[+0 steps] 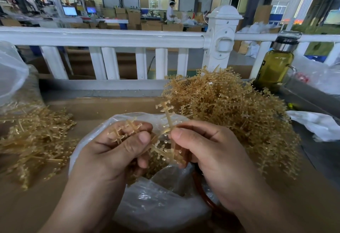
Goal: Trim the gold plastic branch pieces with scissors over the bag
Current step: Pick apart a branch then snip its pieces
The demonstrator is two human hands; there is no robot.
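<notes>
My left hand (pixel 117 151) grips a gold plastic branch piece (pixel 128 129), fingers curled round its knobbly twigs. My right hand (pixel 207 151) pinches another part of the branch (pixel 166 114) between thumb and forefinger, its tip pointing up. A brown scissor handle loop (pixel 204 194) shows under my right palm; the blades are hidden. Both hands are above a clear plastic bag (pixel 156 205) holding gold scraps.
A big tangled heap of gold branches (pixel 235 111) lies to the right, a flatter pile (pixel 35 140) to the left, both on cardboard. A bottle of yellow-green liquid (pixel 274 67) stands at the back right before a white railing (pixel 103 38). White plastic bags lie at the far right.
</notes>
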